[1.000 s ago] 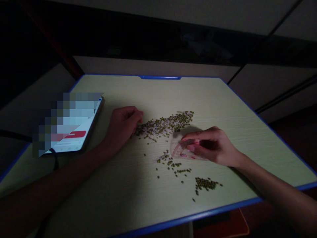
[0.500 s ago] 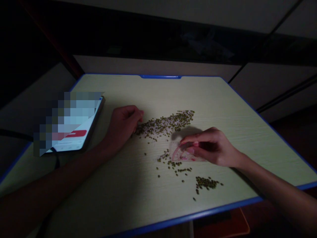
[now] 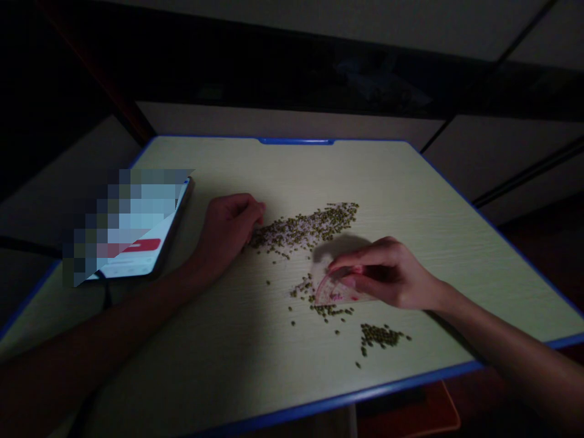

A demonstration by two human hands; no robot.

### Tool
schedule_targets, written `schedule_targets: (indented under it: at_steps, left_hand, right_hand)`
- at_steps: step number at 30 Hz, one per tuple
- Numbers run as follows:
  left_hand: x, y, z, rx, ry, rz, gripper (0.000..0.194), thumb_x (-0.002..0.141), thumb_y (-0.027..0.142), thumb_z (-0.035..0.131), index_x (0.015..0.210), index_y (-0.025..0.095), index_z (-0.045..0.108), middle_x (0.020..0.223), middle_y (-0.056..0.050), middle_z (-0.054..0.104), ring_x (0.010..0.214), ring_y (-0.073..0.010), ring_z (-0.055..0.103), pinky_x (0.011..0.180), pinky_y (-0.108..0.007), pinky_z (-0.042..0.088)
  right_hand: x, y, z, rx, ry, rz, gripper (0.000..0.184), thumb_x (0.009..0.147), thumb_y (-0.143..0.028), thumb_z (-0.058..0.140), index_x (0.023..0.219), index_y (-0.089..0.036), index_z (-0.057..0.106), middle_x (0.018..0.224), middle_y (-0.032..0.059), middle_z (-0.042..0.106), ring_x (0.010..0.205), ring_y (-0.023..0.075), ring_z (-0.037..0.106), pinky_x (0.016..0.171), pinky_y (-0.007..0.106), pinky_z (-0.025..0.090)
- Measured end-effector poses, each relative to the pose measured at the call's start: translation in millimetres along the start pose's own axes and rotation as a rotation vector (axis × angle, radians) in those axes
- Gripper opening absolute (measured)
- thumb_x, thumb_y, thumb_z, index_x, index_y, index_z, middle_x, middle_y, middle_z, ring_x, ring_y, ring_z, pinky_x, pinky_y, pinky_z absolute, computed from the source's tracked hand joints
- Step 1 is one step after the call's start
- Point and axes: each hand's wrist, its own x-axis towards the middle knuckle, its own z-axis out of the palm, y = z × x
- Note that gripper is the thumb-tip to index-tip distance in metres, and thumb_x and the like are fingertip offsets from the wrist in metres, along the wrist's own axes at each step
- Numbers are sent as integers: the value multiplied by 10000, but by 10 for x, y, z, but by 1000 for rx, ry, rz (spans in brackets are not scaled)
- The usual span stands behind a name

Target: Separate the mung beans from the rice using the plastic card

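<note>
My right hand [image 3: 392, 277] pinches a clear pink-edged plastic protractor [image 3: 335, 287] with its flat edge down on the pale table [image 3: 292, 176], just above a loose scatter of green beans [image 3: 329, 312]. A small separate heap of green beans [image 3: 381, 336] lies in front of it near the table's blue front edge. A long band of mixed green beans and pale grains [image 3: 310, 225] runs across the middle. My left hand [image 3: 228, 230] rests curled at the left end of that band, fingertips touching the table beside the beans.
A lit phone [image 3: 137, 234] lies at the left with a dark cable running off the near edge. The table has a blue rim [image 3: 365, 395]. Something orange shows below the front edge. The surroundings are dark.
My right hand has slid the protractor toward me and a little down, pushing the loose beans closer to the front. The left hand has stayed in place.
</note>
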Motion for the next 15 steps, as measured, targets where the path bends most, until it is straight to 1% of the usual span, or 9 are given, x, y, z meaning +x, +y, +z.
schedule_targets:
  at_steps: [4,9,15]
  left_hand:
    - [-4,5,-4,1,-7,-7,237,692,267,526,478,176,479,347,47,371,348,-72,335,377,-206,253]
    - [1,0,-1,-6,-5,0,232,684,261,530,474,175,481,345,46,377,348,-71,337,382,-206,255]
    - [5,1,-2,-2,1,12,237,682,253,527,465,171,477,342,50,369,348,-65,334,387,-199,258]
  right_hand:
    - [14,-21,22,-2,0,-9,197,777,-147,562,894,-67,698,487,-15,498,402,55,361,359,197,267]
    - [17,-32,23,0,3,0,193,772,-143,567,884,-53,695,469,-22,475,388,50,342,348,199,246]
    - [-20,-8,-9,21,40,63,189,761,-142,576,890,-73,696,455,-29,474,372,44,319,332,200,203]
